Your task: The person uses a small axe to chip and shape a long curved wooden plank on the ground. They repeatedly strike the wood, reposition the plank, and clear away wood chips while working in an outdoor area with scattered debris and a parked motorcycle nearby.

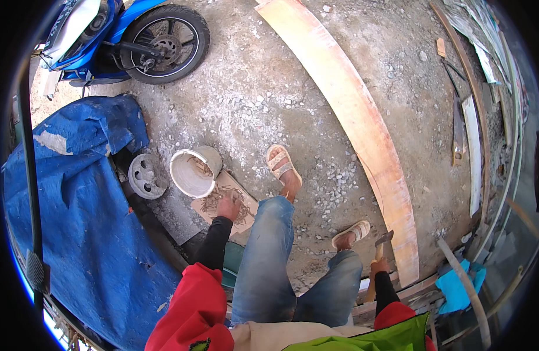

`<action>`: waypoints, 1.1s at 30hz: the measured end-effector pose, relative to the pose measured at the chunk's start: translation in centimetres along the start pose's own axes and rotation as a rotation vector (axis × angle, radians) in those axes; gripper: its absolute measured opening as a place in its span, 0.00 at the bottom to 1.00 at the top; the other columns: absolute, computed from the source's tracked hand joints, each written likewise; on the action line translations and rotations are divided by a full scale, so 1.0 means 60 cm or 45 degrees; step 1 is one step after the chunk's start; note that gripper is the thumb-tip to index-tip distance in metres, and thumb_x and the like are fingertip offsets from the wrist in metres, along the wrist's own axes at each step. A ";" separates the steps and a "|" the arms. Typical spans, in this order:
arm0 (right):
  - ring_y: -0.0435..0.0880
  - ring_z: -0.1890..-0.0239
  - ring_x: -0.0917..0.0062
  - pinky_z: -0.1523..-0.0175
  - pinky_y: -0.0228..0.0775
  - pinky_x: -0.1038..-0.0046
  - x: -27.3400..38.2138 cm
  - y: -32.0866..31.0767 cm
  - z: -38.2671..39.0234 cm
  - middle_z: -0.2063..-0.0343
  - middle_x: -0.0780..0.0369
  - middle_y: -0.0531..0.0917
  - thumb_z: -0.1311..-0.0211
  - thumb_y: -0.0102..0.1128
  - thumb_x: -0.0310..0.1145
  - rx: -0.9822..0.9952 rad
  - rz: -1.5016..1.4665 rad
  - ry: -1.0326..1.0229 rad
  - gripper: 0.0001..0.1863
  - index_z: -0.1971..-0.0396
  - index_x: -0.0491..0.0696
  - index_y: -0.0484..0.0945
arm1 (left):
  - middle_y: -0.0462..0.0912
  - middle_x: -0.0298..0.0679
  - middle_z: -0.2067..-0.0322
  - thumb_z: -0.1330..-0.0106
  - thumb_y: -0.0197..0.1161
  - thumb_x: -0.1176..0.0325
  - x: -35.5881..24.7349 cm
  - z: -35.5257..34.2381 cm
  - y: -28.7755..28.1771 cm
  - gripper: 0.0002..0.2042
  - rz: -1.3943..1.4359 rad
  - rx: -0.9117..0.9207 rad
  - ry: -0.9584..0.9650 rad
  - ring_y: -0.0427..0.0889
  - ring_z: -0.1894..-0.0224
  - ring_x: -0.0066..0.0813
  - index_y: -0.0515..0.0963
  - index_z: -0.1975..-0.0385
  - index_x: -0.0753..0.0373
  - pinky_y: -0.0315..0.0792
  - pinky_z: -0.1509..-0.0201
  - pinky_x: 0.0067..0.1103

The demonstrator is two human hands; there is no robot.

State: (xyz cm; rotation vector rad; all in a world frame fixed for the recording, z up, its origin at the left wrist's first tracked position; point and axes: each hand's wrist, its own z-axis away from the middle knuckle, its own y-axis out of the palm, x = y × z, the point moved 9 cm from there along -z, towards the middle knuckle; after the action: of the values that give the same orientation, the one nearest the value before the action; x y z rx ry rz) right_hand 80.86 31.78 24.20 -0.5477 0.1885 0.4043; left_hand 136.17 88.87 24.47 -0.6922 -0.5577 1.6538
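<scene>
My left hand (227, 206) reaches down into a heap of brown, rusty-looking nails (244, 214) spread over a flat board (239, 186). Its fingers are curled in among them; how many it grips is hidden. Against that board a whitish bucket (191, 186) lies tipped on its side, with more nails inside. Over on the right, my right hand (379, 267) is closed around the wooden handle of a hammer (384, 238), its dark head pointing up and away from me, beside my right knee.
A long curved-looking plank (363, 128) lies to the right. A blue tarp (76, 216) covers something at left, beside a round grey cover (148, 176). A motorcycle (146, 44) stands at far left. A handsaw (457, 134) and wood strips lie at far right.
</scene>
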 end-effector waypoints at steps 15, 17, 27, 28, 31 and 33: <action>0.92 0.72 0.59 0.68 0.85 0.58 0.647 -0.105 0.048 0.66 0.49 0.88 0.28 0.61 0.41 0.305 -0.183 -0.268 0.24 0.41 0.43 0.70 | 0.90 0.46 0.66 0.32 0.65 0.71 -0.190 -0.425 -0.420 0.07 0.107 -0.040 0.290 0.91 0.63 0.42 0.80 0.58 0.62 0.82 0.54 0.34; 0.92 0.70 0.58 0.68 0.85 0.58 0.716 -0.129 0.026 0.64 0.48 0.88 0.27 0.61 0.39 0.434 -0.369 -0.256 0.21 0.43 0.44 0.70 | 0.89 0.46 0.66 0.32 0.67 0.69 -0.200 -0.461 -0.437 0.06 0.120 -0.147 0.336 0.91 0.62 0.44 0.81 0.59 0.61 0.82 0.53 0.35; 0.87 0.80 0.66 0.79 0.80 0.63 0.857 -0.147 0.003 0.70 0.53 0.84 0.30 0.65 0.34 0.512 -0.858 0.169 0.23 0.43 0.39 0.69 | 0.85 0.49 0.60 0.31 0.67 0.69 -0.378 -0.716 -0.557 0.06 0.009 -0.262 0.683 0.85 0.56 0.50 0.80 0.60 0.65 0.77 0.48 0.38; 0.87 0.80 0.65 0.79 0.80 0.63 0.863 -0.147 0.008 0.70 0.53 0.84 0.30 0.66 0.34 0.484 -0.864 0.201 0.23 0.43 0.39 0.70 | 0.84 0.50 0.59 0.30 0.66 0.69 -0.400 -0.762 -0.567 0.07 -0.011 -0.230 0.682 0.85 0.54 0.51 0.79 0.59 0.65 0.77 0.46 0.39; 0.90 0.66 0.57 0.62 0.83 0.52 0.897 -0.140 0.039 0.63 0.51 0.86 0.29 0.63 0.39 0.374 -0.625 0.249 0.25 0.38 0.44 0.69 | 0.84 0.50 0.59 0.30 0.66 0.69 -0.489 -0.908 -0.599 0.07 -0.028 -0.234 0.751 0.84 0.53 0.52 0.79 0.58 0.64 0.76 0.46 0.40; 0.89 0.54 0.52 0.49 0.81 0.45 0.932 -0.141 0.065 0.56 0.50 0.85 0.30 0.62 0.41 0.239 -0.151 0.319 0.28 0.35 0.47 0.68 | 0.84 0.51 0.56 0.28 0.64 0.68 -0.569 -1.017 -0.610 0.07 -0.050 -0.244 0.909 0.82 0.50 0.55 0.79 0.57 0.64 0.75 0.44 0.41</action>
State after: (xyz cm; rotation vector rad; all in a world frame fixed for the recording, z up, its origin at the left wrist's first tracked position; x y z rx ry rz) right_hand 135.27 45.32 15.82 -0.4205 0.4282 0.1990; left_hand 209.04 61.52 11.39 -1.3243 -0.2058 1.2069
